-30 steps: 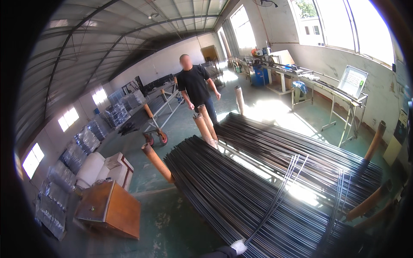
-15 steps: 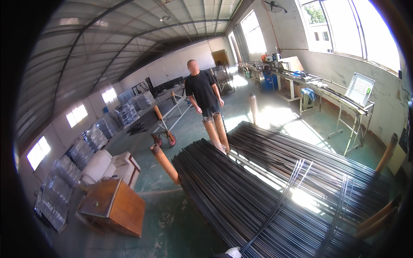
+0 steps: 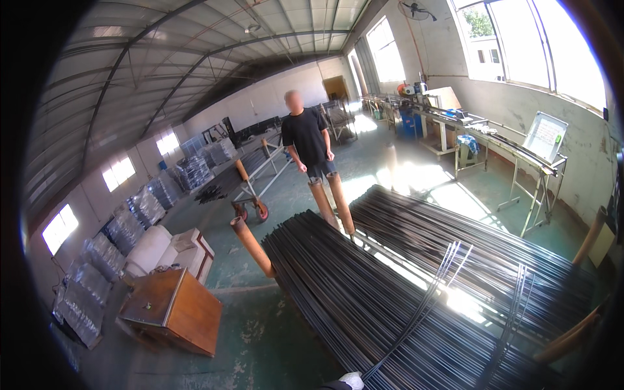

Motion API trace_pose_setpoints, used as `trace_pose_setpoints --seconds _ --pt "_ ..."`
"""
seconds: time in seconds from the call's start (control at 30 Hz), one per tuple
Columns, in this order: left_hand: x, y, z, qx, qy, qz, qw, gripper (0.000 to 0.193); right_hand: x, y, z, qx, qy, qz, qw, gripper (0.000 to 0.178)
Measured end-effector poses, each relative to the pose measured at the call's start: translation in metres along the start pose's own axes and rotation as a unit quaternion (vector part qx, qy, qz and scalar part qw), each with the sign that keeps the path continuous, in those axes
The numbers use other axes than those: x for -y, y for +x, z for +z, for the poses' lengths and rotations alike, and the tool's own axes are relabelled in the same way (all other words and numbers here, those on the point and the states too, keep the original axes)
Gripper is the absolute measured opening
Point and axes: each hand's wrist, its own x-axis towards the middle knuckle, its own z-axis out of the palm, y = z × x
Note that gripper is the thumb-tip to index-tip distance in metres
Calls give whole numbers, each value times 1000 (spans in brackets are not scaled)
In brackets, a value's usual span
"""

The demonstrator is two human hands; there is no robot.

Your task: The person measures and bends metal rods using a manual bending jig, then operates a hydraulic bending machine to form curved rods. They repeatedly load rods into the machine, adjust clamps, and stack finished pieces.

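Note:
At the lower edge, my left hand (image 3: 353, 381) shows only in part, in a white glove with a dark sleeve behind it. It is beside the near end of several thin dark rods (image 3: 416, 322), which lie slantwise over a wide layer of long black metal rods (image 3: 344, 286). The fingers are mostly cut off, so whether they grip those rods is unclear. A second slim group of rods (image 3: 515, 312) crosses the stack farther right. Beyond a sunlit gap lies another layer of black rods (image 3: 416, 214). My right hand is out of view.
Rusty upright posts (image 3: 252, 247) bound the stack. A person (image 3: 305, 140) in black stands past its far end. At left are a wooden cabinet (image 3: 193, 318), a pale sofa (image 3: 153, 250) and wrapped bundles (image 3: 123, 227). A wheeled frame (image 3: 260, 208) stands behind; a long workbench (image 3: 481, 127) follows the right wall.
The view has shifted slightly, and the person beyond the stack appears a little differently placed against the posts. My gloved hand stays beside the slanted rods, which look unmoved.

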Motion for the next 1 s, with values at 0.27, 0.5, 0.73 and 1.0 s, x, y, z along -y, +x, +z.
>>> trace_pose_setpoints --seconds 0.27,0.5,0.73,1.0 --pt "11 9 -4 51 93 62 992 28 -11 3 10 -23 16 -30 999 41" --pt "9 8 -10 68 75 54 993 27 -10 3 7 5 29 -27 999 43" --pt "5 8 -11 57 32 20 998 27 -27 18 21 -14 3 -27 1000 45" --pt "4 5 -6 49 6 7 999 27 -20 11 11 -5 -23 -11 1000 43"
